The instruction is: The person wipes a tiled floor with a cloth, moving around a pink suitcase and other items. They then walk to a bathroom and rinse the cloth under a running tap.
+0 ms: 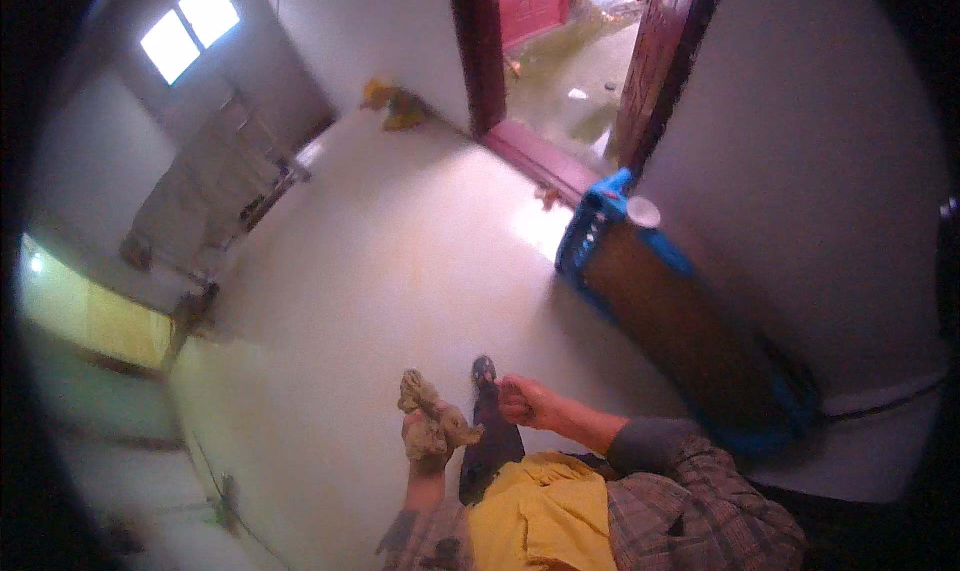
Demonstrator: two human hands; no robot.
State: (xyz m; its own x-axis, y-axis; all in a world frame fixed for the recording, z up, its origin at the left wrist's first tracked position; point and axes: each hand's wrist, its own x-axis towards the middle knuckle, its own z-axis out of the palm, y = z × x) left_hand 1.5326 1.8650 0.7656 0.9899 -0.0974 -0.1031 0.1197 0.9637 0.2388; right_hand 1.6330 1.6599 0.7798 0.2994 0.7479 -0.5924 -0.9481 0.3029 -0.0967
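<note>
My left hand point(427, 451) is closed around a crumpled tan cloth point(439, 424), which bulges out above and to the right of the fingers. The cloth hides most of that hand. To its right, my right hand point(529, 403) is curled into a fist, and I can see nothing in it. Between the two hands my dark-trousered leg and dark shoe point(484, 370) show on the floor. A yellow cloth or apron point(544, 511) covers my front, below the hands.
Pale smooth floor point(360, 286) spreads ahead. To the right stands a long brown object with blue trim point(675, 323). An open wooden door point(649, 68) and a red sill point(544, 158) lie ahead. A yellow-green bundle point(397, 105) lies by the wall; covered furniture point(202, 181) stands left.
</note>
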